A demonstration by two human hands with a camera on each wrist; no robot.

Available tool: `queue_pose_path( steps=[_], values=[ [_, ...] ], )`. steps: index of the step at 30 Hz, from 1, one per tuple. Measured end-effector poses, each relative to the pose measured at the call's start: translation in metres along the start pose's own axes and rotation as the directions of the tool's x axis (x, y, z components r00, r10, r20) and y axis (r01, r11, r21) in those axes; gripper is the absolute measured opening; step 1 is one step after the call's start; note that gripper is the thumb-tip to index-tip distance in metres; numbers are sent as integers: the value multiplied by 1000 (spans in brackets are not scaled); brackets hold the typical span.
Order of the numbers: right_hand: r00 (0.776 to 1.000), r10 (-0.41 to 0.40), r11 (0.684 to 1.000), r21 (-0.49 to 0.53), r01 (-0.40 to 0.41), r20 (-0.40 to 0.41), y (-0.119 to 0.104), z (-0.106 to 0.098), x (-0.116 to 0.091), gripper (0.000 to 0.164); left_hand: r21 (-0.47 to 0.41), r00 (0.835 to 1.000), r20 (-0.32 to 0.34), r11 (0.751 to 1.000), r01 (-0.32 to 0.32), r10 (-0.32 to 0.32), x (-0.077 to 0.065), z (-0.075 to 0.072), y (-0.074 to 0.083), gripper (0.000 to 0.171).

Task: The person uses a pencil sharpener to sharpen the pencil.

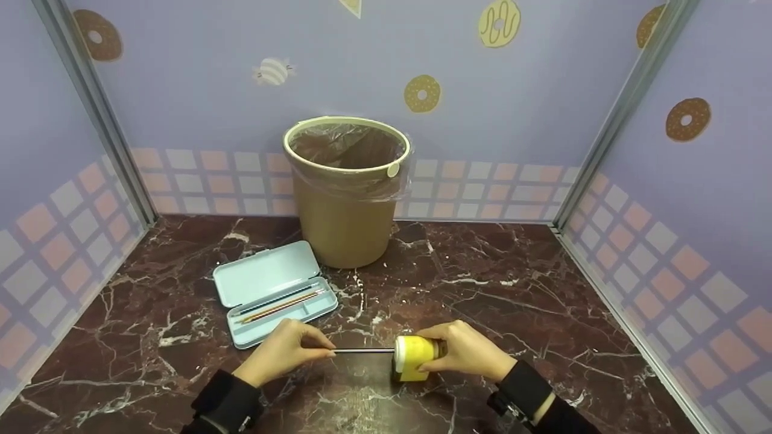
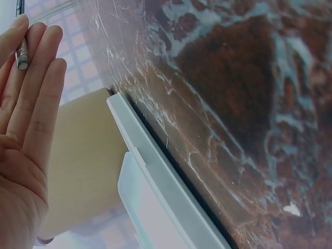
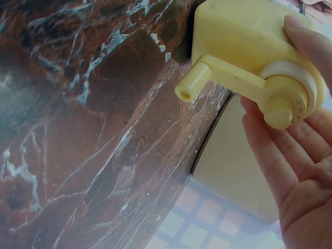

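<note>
A dark pencil runs level between the two hands, its far end at the front of a yellow crank pencil sharpener. My left hand pinches the pencil near its other end between thumb and fingers. In the left wrist view the end of the pencil shows past the fingertips, the other fingers fairly straight. The right hand grips the sharpener from its crank side. From the right wrist, the crank arm and its knob are visible; the pencil's tip is hidden.
An open light-blue pencil case lies to the left, with several pencils inside. Behind it stands a tan lined bin. Small pale bits dot the dark marbled tabletop. Patterned walls enclose the back and sides.
</note>
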State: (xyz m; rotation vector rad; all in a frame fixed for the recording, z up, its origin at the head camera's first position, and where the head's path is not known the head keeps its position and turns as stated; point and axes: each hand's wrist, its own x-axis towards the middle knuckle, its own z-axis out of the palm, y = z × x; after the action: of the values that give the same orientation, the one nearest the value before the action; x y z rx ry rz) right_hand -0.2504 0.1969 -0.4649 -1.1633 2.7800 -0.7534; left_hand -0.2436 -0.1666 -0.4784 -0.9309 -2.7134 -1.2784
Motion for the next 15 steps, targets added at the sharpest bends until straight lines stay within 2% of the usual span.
queue_pose_path(
  steps=[15],
  values=[
    [1000,-12,1000,-10,12,-1,0,1,1,49,-21,1000,21,1000,6,-6,-1,-3,-2,17]
  ],
)
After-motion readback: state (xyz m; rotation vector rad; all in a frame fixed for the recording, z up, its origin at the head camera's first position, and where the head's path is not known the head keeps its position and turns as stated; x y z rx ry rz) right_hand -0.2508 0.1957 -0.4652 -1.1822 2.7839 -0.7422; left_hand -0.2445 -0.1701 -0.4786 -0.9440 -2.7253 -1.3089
